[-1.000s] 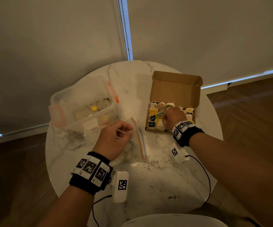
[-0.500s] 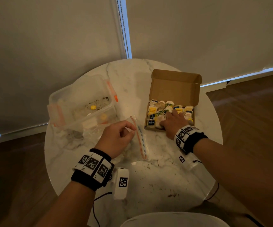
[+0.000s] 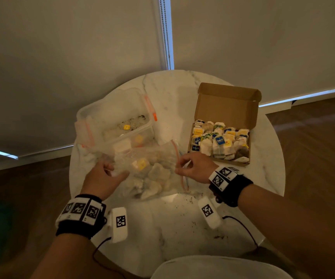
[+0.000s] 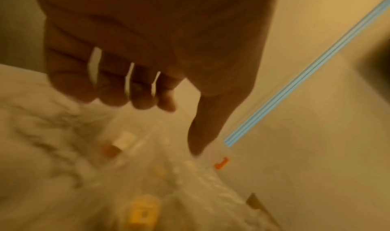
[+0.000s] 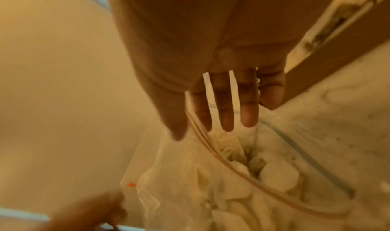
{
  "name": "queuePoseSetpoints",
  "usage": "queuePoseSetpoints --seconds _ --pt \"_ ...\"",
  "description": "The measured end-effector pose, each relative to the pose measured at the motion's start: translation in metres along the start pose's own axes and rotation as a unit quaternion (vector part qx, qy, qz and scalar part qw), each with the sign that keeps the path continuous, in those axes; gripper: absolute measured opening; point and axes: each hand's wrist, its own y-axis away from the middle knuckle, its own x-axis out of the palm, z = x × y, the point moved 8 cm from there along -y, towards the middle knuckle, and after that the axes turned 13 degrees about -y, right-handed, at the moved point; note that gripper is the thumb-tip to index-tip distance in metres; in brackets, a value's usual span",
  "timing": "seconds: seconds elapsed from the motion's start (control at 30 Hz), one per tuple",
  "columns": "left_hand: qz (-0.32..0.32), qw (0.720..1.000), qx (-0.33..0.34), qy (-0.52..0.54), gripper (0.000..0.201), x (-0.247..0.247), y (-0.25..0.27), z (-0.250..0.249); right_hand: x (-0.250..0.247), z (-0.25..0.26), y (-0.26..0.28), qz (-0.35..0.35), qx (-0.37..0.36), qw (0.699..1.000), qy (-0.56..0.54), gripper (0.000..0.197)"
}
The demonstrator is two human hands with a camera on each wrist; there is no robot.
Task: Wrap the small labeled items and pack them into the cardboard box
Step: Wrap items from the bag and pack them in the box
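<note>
A clear zip bag (image 3: 154, 178) holding several wrapped tea bags with paper tags is stretched between my hands above the marble table (image 3: 172, 224). My left hand (image 3: 116, 171) grips the bag's closed left end, fingers curled and thumb out. At the bag's mouth my right hand (image 3: 179, 168) pinches the red zip rim. In the right wrist view the rim runs between thumb and fingers of that hand (image 5: 192, 129), and the bag (image 5: 211, 184) gapes open. The left wrist view is blurred. The open cardboard box (image 3: 227, 105) at the right holds rows of tea bags (image 3: 218, 143).
A clear plastic container (image 3: 122, 105) with orange clips stands at the back left with a yellow tag (image 3: 126, 127) and crumbs inside. Dark crumbs lie on the near part of the table. White blinds hang behind the round table's far edge.
My right hand left the cardboard box and came over to the bag's zip rim. My left hand shifted left to the bag's other end, and the bag is now lifted and spread.
</note>
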Motion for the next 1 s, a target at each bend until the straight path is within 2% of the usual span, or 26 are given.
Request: queuePoseSetpoints --seconds 0.07,0.1,0.13,0.17,0.23,0.27,0.33,0.4,0.5,0.57,0.77,0.9,1.0 --pt "0.101 0.993 -0.025 -0.049 0.08 0.032 -0.002 0.021 -0.004 -0.004 -0.003 -0.039 0.021 0.997 -0.063 0.006" --pt "0.142 0.986 -0.021 -0.079 0.092 0.048 -0.001 0.027 -0.008 -0.009 -0.002 -0.063 0.041 0.991 -0.11 0.005" --pt "0.165 0.98 -0.007 -0.108 0.091 0.063 -0.001 0.031 -0.012 -0.013 0.001 -0.083 0.058 0.982 -0.157 0.007" --pt "0.166 0.978 0.008 -0.126 0.078 0.074 -0.003 0.034 -0.016 -0.017 0.003 -0.098 0.069 0.973 -0.195 0.008" --pt "0.114 0.985 0.021 -0.124 0.028 0.08 -0.007 0.036 -0.021 -0.022 0.008 -0.11 0.079 0.965 -0.224 0.009" --pt "0.084 0.99 0.021 -0.112 0.013 0.077 -0.009 0.036 -0.022 -0.023 0.01 -0.111 0.083 0.965 -0.225 0.008" --pt "0.023 0.995 0.033 -0.086 0.025 0.067 -0.012 0.034 -0.027 -0.025 0.012 -0.12 0.087 0.963 -0.225 0.006" --pt "-0.022 0.997 0.063 -0.041 0.018 0.051 -0.006 0.022 -0.035 -0.027 0.014 -0.142 0.088 0.958 -0.233 0.006" --pt "-0.029 0.988 0.153 -0.021 0.01 0.042 0.01 -0.005 -0.042 -0.029 0.015 -0.157 0.09 0.956 -0.233 0.007" --pt "-0.052 0.982 0.181 -0.016 0.009 0.037 0.014 -0.014 -0.044 -0.03 0.014 -0.157 0.089 0.956 -0.23 0.007" --pt "-0.111 0.982 0.148 0.035 0.014 0.015 0.013 -0.011 -0.053 -0.03 0.016 -0.174 0.089 0.953 -0.23 0.011" --pt "-0.105 0.985 0.109 0.077 0.018 0.02 0.017 -0.002 -0.059 -0.029 0.017 -0.188 0.085 0.95 -0.235 0.011" --pt "-0.061 0.984 0.071 0.151 0.015 0.029 0.022 0.005 -0.06 -0.03 0.017 -0.193 0.088 0.948 -0.236 0.009"
